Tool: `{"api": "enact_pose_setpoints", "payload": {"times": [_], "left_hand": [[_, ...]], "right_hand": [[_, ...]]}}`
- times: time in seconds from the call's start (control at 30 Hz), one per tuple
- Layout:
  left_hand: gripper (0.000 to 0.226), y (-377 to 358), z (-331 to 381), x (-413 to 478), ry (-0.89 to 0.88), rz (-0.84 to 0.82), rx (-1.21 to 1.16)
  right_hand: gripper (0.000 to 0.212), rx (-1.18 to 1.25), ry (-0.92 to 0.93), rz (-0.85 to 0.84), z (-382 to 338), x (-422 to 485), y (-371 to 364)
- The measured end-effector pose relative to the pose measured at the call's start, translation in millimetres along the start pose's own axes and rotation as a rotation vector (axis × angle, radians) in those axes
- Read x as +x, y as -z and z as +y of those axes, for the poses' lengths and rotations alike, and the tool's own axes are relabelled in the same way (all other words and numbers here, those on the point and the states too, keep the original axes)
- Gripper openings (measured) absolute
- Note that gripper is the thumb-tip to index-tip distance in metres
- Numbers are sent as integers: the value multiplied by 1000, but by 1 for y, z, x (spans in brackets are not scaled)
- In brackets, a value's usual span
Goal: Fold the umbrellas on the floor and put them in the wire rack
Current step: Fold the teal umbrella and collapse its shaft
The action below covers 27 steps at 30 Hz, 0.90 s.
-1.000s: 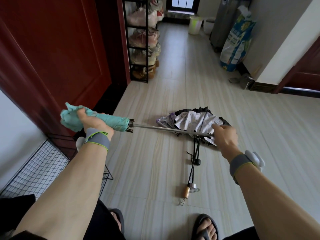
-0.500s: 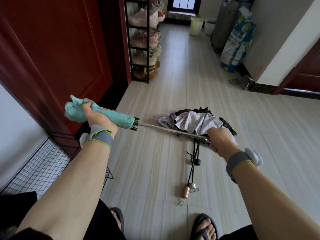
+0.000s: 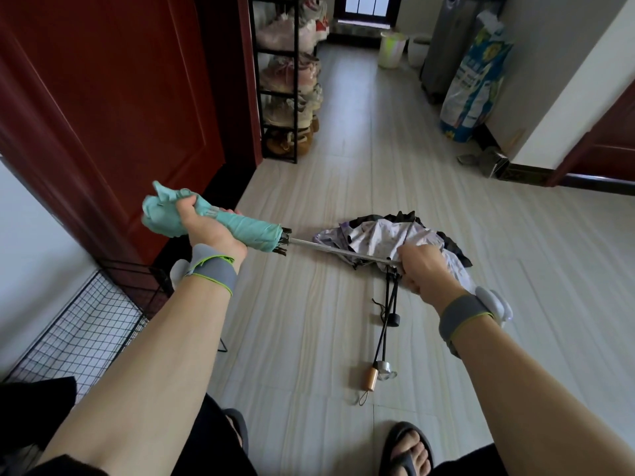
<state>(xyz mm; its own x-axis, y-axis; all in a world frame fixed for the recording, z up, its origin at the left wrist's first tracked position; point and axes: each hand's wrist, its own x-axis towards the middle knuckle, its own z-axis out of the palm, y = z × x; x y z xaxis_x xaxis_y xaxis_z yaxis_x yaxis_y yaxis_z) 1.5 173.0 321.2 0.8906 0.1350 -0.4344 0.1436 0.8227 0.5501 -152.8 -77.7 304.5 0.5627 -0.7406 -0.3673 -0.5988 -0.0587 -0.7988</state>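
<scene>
Head view is showing the left hand gripping the teal umbrella round its bundled canopy, centre left; the right hand is curling round the far end of its extended shaft; collapsing seems unfinished; a patterned umbrella is lying unfolded mid-frame; the wire rack, lower left, is showing no umbrella yet.

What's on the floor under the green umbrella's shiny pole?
A crumpled lilac-and-black umbrella lies there, its wooden handle toward the feet. The right hand, gripping the green umbrella, hides some cloth.
</scene>
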Motion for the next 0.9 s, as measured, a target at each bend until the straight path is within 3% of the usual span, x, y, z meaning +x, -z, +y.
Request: {"api": "enact_pose_setpoints", "payload": {"times": [0.1,0.17,0.27,0.4,0.53,0.63,0.7,0.77,0.83,0.9], "left_hand": [[41,-3,-4,-4,18,72,17],[41,-1,-7,-4,44,120,31],[43,-1,-15,-4,70,111,48],[40,-10,-26,-13,39,49,37],[39,-8,-25,-9,60,62,43],[38,-10,-17,-12,84,77,46],[39,-10,-13,-13,93,96,65],[39,-8,-10,-14,97,106,59],[39,-6,-10,-14,95,90,57],[40,-7,-9,-15,83,54,55]], "right_hand": [[43,32,411,325,-10,-13,-5],[49,124,568,459,-18,-22,-6],[51,83,508,367,-17,-22,-13],[41,58,228,136,-17,-14,-28],[33,97,195,-18,-11,-9,-25],[27,167,389,-111,-12,-20,-19],[18,23,669,-25,-9,-23,-16],[30,-218,866,84,-4,-21,-16],[46,-329,903,161,1,-19,-22],[47,-286,791,167,-2,-20,-28]]}}
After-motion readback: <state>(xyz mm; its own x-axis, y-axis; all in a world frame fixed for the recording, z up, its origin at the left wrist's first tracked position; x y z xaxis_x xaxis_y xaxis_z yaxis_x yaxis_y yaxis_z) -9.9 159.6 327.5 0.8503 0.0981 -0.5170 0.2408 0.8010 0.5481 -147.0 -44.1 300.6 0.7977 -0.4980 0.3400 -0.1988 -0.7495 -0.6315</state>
